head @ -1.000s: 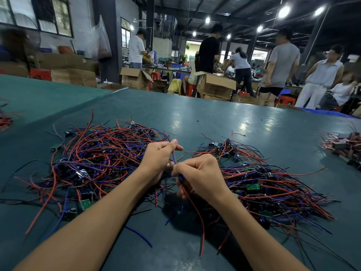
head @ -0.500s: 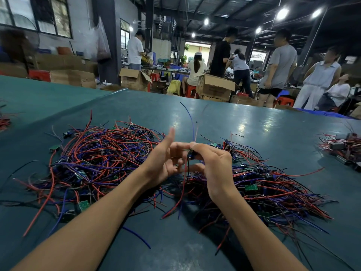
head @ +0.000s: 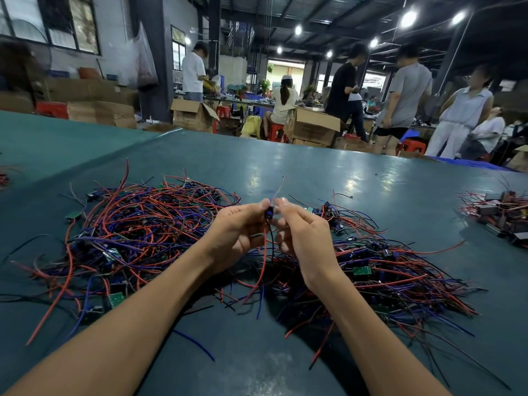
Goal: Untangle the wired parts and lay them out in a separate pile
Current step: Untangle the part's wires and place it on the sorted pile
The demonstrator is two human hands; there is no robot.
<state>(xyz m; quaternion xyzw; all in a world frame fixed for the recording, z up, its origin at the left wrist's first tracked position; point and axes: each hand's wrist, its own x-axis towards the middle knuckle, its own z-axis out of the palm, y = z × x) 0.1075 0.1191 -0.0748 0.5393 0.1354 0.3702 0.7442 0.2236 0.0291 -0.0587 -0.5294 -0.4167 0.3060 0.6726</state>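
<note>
Two heaps of red, blue and black wired parts with small green boards lie on the teal table (head: 300, 172): a left pile (head: 137, 232) and a right pile (head: 380, 267). Between them, raised above the table, my left hand (head: 237, 232) and my right hand (head: 303, 232) both pinch one small dark wired part (head: 268, 214) at the fingertips. Its red and black leads hang down between my palms, and thin wire ends stick up, blurred. The lower leads trail into loose wires near the table's front.
Another heap of parts and wires (head: 497, 215) sits at the right edge of the table. A few red wires (head: 3, 178) lie at the far left edge. Beyond the table stand cardboard boxes (head: 311, 127), red stools and several people.
Both hands lifted a single wired part from between the piles and brought it up to fingertip level. My left hand went from open beside it to pinching it; its leads now hang freer.
</note>
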